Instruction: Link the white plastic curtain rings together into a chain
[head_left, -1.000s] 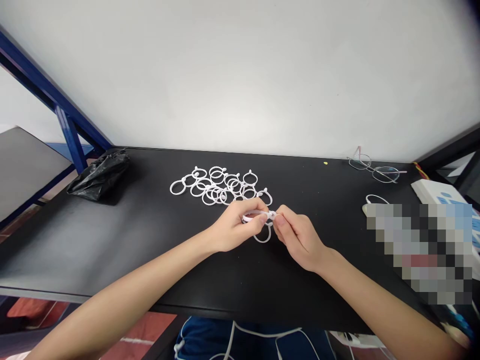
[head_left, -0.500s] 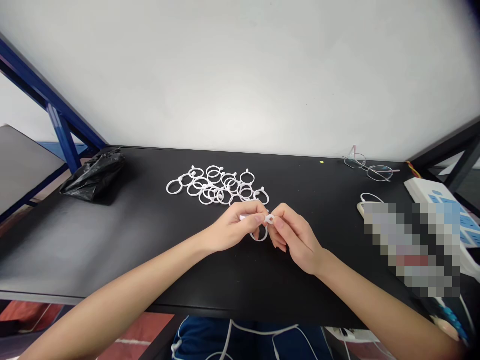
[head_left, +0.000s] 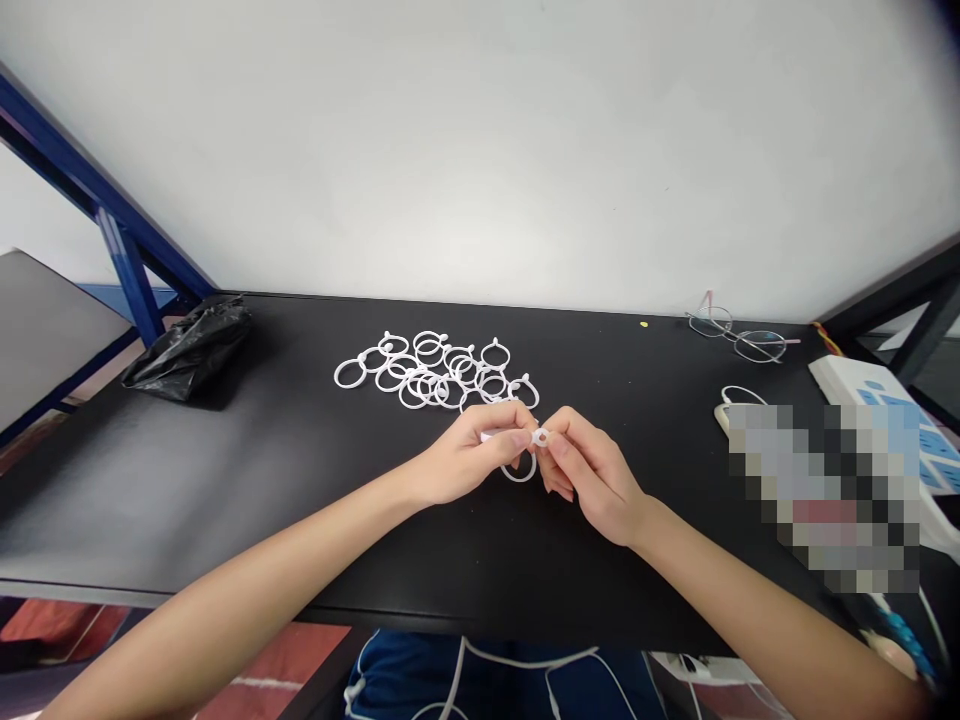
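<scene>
My left hand [head_left: 476, 452] is closed on a white curtain ring [head_left: 520, 480], whose lower arc hangs below the fingers. My right hand [head_left: 596, 470] pinches the small white eyelet [head_left: 541, 437] between thumb and forefinger, just beside the left fingertips. Whether the eyelet and the ring are joined is hidden by the fingers. Behind the hands, a loose pile of white curtain rings [head_left: 420, 387] with small knobs lies on the black table [head_left: 300, 480], several of them overlapping.
A crumpled black plastic bag [head_left: 191, 350] lies at the left. Eyeglasses [head_left: 759, 346] rest at the back right, near a white power strip [head_left: 877, 390]. A blurred-out object [head_left: 825, 500] with a cable sits at the right. The pale wall [head_left: 480, 150] rises behind the table.
</scene>
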